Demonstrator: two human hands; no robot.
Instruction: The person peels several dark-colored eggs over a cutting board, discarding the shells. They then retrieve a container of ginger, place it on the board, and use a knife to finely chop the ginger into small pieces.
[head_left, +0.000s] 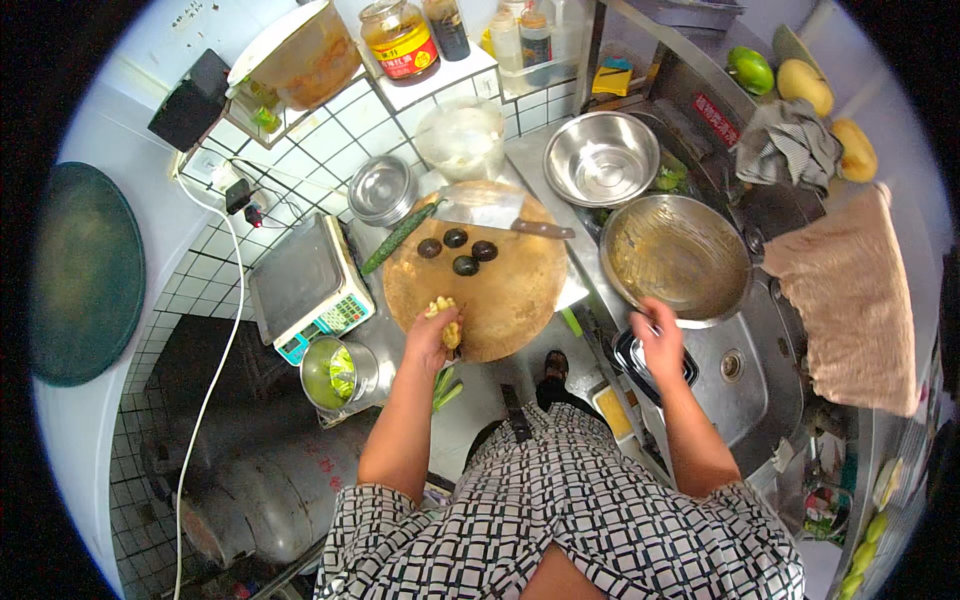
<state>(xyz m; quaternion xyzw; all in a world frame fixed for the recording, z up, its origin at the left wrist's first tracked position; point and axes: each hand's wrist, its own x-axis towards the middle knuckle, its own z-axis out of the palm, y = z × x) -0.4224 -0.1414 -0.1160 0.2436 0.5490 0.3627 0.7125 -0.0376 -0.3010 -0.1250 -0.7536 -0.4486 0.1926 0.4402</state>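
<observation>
My left hand (429, 343) grips a knobbly pale yellow piece of food (451, 334), perhaps ginger, over the near edge of the round wooden chopping board (517, 300). Several dark, glossy preserved eggs (466, 265) sit mid-board. Behind them lies a cleaver (480, 208), its brown wooden handle pointing right. A cucumber (401, 236) rests across the board's left edge. My right hand (661, 345) is over a black container (627, 354), beside the near rim of a wide steel basin (675, 255). Something shiny shows at its fingers, too blurred to tell whether it is held.
Left of the board stand a digital scale (300, 281) and a steel pot with cut greens (366, 375). Stacked steel bowls (381, 187) and a cloudy plastic tub (461, 139) are behind. To the right are another steel bowl (600, 157), a sink (739, 405) and a hanging towel (847, 300).
</observation>
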